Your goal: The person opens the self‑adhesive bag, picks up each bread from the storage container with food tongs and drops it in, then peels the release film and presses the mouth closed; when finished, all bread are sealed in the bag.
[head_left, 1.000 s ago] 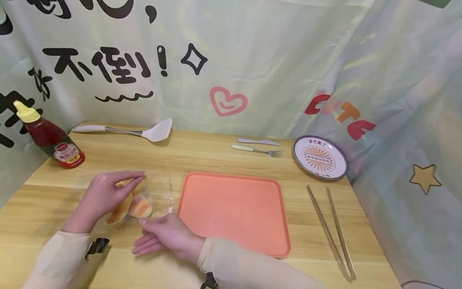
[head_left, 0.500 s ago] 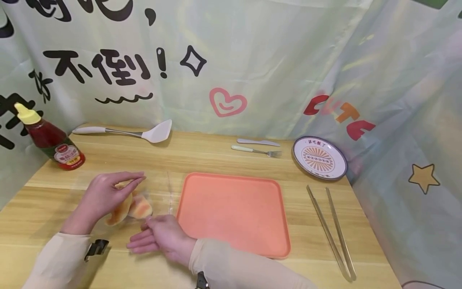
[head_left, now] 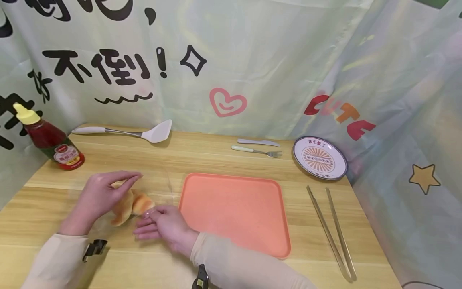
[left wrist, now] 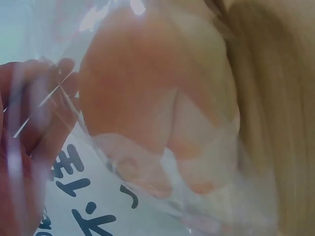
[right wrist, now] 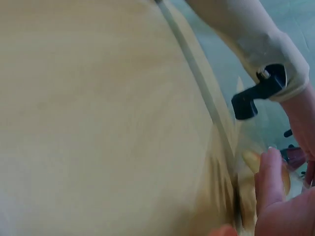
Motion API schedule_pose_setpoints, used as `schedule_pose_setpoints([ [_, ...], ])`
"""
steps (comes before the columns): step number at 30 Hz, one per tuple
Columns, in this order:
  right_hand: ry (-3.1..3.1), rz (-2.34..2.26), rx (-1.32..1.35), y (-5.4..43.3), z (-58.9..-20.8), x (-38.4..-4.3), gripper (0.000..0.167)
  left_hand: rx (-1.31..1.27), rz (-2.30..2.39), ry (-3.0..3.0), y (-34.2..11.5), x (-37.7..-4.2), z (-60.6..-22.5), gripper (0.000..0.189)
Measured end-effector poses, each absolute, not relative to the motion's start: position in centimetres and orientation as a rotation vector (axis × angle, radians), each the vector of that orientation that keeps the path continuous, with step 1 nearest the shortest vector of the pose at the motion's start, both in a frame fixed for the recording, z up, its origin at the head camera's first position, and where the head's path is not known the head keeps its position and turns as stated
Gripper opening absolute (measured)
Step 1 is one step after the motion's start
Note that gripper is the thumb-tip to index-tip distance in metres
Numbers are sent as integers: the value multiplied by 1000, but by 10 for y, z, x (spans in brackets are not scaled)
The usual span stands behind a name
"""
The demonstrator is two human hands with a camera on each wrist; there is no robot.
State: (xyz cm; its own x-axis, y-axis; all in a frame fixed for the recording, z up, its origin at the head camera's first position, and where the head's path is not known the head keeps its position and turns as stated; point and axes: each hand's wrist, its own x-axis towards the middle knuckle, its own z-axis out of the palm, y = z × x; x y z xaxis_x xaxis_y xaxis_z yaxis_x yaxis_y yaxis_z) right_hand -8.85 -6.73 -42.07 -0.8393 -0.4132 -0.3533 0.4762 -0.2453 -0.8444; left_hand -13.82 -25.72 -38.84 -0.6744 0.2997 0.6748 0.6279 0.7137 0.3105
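Observation:
A clear plastic bag (left wrist: 256, 196) with browned bread pieces inside is between both hands, left of the tray. One bread piece (head_left: 142, 202) shows to the right; another (head_left: 124, 210) lies partly behind the left hand. My left hand (head_left: 101, 194) pinches the top of the bag between thumb and fingertips. Lower down, my right hand (head_left: 169, 228) pinches the bag's near right edge between thumb and forefinger, its other fingers stretched out. Up close in the left wrist view, the bread (left wrist: 142, 83) presses against the shiny film.
A pink tray (head_left: 234, 212) lies right of the hands, with steel tongs (head_left: 335, 233) beyond it. Behind are a spatula (head_left: 157, 131), a knife (head_left: 258, 141), a fork (head_left: 254, 150) and a patterned plate (head_left: 319, 157). A sauce bottle (head_left: 54, 140) stands at left, before a hanging cloth (head_left: 267, 60).
My right hand has moved slightly left and then up toward the bread. The right bread piece has shifted and tilted within the bag. My left hand has drawn a little left.

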Motion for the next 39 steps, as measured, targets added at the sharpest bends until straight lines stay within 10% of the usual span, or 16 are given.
schedule_pose_setpoints([
  [39,2518,-2078,-787,41,-333,-140,12,-666,-1033,-1965,-187,-122,-322,12],
])
